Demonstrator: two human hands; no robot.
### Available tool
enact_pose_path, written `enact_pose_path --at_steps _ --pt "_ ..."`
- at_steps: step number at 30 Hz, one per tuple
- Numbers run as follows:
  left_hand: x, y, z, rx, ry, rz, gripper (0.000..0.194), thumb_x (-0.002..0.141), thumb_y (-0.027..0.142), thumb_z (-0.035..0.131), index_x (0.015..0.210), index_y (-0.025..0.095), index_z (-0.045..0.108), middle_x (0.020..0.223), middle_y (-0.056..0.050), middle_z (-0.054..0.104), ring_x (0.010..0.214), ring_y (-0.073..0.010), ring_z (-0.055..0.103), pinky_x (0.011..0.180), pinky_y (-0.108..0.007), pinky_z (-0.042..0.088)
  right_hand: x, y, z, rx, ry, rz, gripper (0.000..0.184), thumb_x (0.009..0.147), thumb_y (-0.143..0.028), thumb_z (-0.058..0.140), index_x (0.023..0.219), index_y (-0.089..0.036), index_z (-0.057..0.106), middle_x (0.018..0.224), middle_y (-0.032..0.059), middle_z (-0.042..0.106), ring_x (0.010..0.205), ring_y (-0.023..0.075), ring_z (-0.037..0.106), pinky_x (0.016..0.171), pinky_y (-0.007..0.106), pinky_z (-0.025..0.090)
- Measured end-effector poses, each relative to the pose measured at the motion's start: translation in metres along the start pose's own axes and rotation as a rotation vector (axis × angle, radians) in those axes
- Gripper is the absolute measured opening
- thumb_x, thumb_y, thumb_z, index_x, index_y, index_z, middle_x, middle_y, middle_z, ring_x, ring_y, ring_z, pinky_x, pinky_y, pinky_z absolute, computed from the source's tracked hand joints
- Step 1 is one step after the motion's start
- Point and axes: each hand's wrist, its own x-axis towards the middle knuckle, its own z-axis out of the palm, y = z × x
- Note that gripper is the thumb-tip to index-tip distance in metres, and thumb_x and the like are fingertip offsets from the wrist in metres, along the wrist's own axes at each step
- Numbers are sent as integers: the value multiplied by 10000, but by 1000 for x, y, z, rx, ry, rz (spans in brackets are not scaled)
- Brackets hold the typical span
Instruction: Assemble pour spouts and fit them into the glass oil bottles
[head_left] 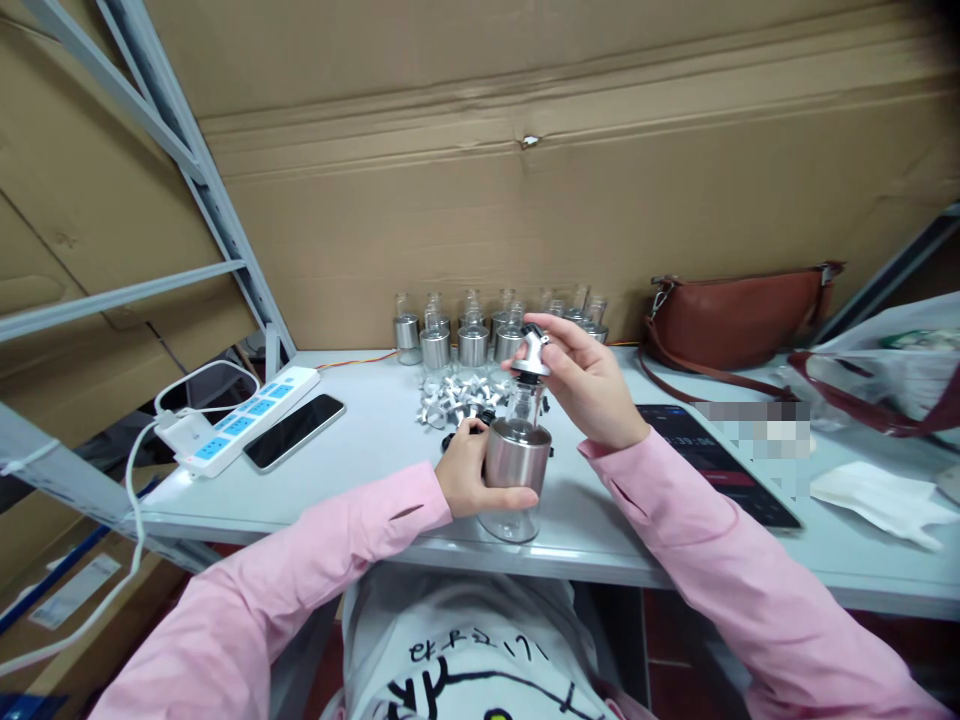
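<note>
My left hand is wrapped round the steel sleeve of a glass bottle held just above the table's near edge. At the bottle's neck, my right hand pinches a metal pour spout cap between thumb and fingers. Behind them lies a pile of loose metal spout parts, with a few black pieces beside it. Several finished steel-and-glass bottles stand in rows against the cardboard wall.
A white power strip and a dark phone lie at left on the grey table. A tablet, a brown bag, a plastic bag and white paper occupy the right. A metal shelf frame rises at left.
</note>
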Motion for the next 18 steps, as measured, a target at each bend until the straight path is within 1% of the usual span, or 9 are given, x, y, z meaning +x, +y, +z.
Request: enact_pose_path --at_steps 5,11,15,18 --pt "-1 -1 0 -39 7 37 580 593 627 621 961 180 637 899 -52 659 876 -235 542 933 -434 317 0 1 0 -27 -23 -34 323 785 -417 630 1096 -334 599 848 -4 641 844 205 645 862 409 483" --pt "-1 3 -2 -28 -12 10 583 594 579 654 1022 184 618 970 -55 659 925 -242 545 959 -424 309 0 0 -1 -99 -10 -49 331 781 -411 636 1101 -332 606 848 -3 654 862 223 647 859 428 479" --pt "0 3 -1 -61 -29 4 559 606 562 656 1024 192 620 988 -53 666 941 -241 553 997 -444 267 -1 -3 -1 -132 0 -55 338 761 -401 659 1086 -318 621 834 3 655 844 228 648 836 417 485" --pt "0 2 -1 -81 -21 16 554 608 571 647 1006 186 624 952 -55 669 918 -237 558 999 -455 257 -2 -4 -2 -143 -11 -66 332 752 -380 674 1074 -313 629 835 3 656 816 223 653 806 399 496"
